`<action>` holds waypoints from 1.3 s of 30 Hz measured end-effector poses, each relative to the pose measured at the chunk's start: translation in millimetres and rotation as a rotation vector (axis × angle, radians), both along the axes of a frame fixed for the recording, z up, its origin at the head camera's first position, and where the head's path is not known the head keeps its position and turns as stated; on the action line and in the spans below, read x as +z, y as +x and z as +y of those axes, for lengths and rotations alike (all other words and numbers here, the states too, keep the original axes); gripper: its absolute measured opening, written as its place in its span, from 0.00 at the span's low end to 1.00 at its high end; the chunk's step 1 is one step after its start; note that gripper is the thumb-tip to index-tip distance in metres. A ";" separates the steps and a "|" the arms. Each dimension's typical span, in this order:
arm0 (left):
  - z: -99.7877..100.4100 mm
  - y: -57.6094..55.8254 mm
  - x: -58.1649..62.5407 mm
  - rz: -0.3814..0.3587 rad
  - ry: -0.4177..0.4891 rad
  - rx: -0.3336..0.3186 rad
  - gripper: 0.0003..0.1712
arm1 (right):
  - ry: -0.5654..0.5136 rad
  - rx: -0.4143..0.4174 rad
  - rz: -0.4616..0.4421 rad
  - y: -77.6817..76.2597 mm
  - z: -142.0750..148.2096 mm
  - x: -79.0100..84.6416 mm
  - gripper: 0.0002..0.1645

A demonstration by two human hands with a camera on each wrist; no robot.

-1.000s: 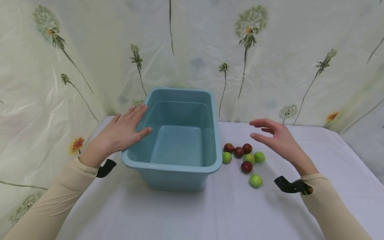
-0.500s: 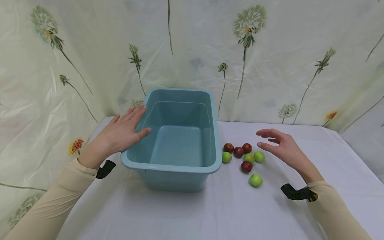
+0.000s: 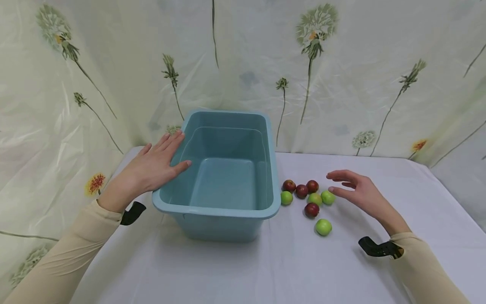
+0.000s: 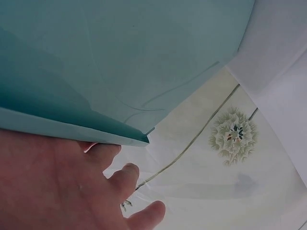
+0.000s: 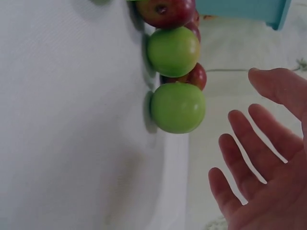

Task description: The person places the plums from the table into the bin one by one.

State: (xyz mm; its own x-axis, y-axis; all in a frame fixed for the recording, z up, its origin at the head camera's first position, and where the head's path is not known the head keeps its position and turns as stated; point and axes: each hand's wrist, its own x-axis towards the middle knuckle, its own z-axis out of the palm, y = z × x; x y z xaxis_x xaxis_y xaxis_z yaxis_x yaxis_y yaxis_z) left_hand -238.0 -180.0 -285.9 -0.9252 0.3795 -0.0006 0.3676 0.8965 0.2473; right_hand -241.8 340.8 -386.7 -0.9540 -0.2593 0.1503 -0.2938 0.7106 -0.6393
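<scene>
A blue plastic tub (image 3: 228, 212) stands on the table, with nothing inside it. My left hand (image 3: 155, 164) rests on its left rim, fingers spread; the left wrist view shows the palm along the rim (image 4: 72, 133). To the right of the tub lies a loose group of red apples (image 3: 301, 191) and green apples (image 3: 324, 227). Above and right of the rightmost green apple (image 3: 328, 197) hovers my right hand (image 3: 358, 190), fingers loosely bent and holding nothing. In the right wrist view a gap separates the fingers (image 5: 235, 153) from the nearest green apple (image 5: 177, 108).
A white cloth covers the table (image 3: 228, 274). Close behind the tub and apples hangs a pale curtain (image 3: 243, 55) printed with dandelions, which also runs down the left side. Black straps (image 3: 376, 247) sit at both wrists.
My right hand has moved down and to the right, lower toward the green apple at the right of the group. The left hand, tub and apples keep their places.
</scene>
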 end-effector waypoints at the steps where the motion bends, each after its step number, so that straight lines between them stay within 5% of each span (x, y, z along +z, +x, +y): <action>1: 0.0 0.0 0.3 0.001 -0.001 -0.001 0.45 | 0.001 0.001 -0.004 -0.4 0.7 -1.3 0.26; 12: 0.0 -0.9 2.2 0.000 -0.002 0.004 0.46 | -0.019 0.034 -0.115 -2.2 7.0 -13.7 0.27; 39: -1.0 -1.4 1.2 -0.016 -0.005 -0.008 0.47 | -0.019 0.034 -0.123 3.0 12.4 -24.6 0.26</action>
